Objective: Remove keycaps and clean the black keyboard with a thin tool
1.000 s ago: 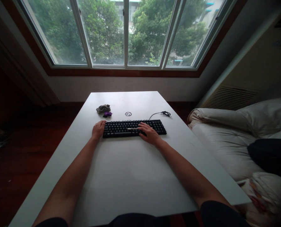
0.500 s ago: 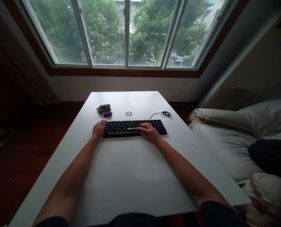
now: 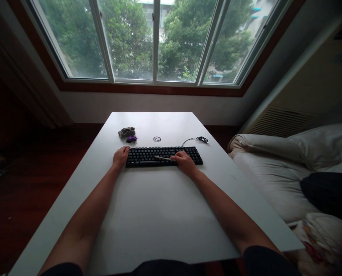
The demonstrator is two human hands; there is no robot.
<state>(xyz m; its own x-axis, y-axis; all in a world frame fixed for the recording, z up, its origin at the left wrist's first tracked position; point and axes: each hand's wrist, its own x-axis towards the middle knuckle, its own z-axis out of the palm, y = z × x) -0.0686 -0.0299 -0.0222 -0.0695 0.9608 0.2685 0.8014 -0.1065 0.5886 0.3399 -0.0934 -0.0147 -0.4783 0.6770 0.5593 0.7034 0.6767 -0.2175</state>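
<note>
A black keyboard lies flat across the white table. My left hand is closed around the keyboard's left end, fingers at its far corner. Over the right half of the keys, my right hand is closed on the handle of a slim pale toothbrush. Its head points left and rests on or just above the middle keys; the bristles are too small to make out. Behind the keyboard, its thin cable ends in a tied black bundle.
Past the keyboard's left end sit a crumpled grey cloth and a small purple bunched thing. A flat round item lies behind the keyboard's middle. The white table narrows toward the window; a pale sofa stands at right.
My right hand has shifted slightly right and its fingers have curled in more. The toothbrush now slants, its handle end lower in view. My left hand stays on the keyboard.
</note>
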